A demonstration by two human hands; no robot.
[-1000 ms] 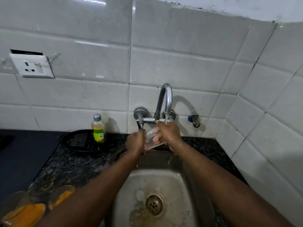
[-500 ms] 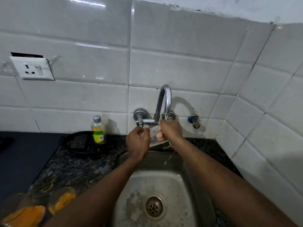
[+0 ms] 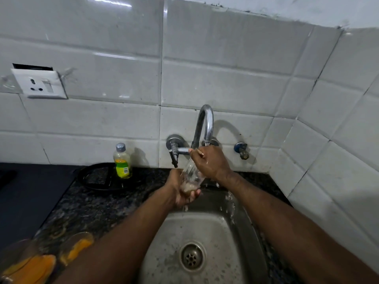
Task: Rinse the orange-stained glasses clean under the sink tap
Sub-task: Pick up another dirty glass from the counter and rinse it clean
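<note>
**We swing the glass up to meet the tap**

Our left hand point(image 3: 185, 194) grips the base of the glass point(image 3: 192, 173) and our right hand point(image 3: 212, 161) curls over its rim, just under the tap point(image 3: 205, 124). A second ago it lay nearly level between both hands. Now its mouth faces the stream above the sink point(image 3: 223, 228), so we judge the inside is rinsing. Two orange-stained glasses point(image 3: 75, 248) wait on the desk point(image 3: 92, 208).
</note>
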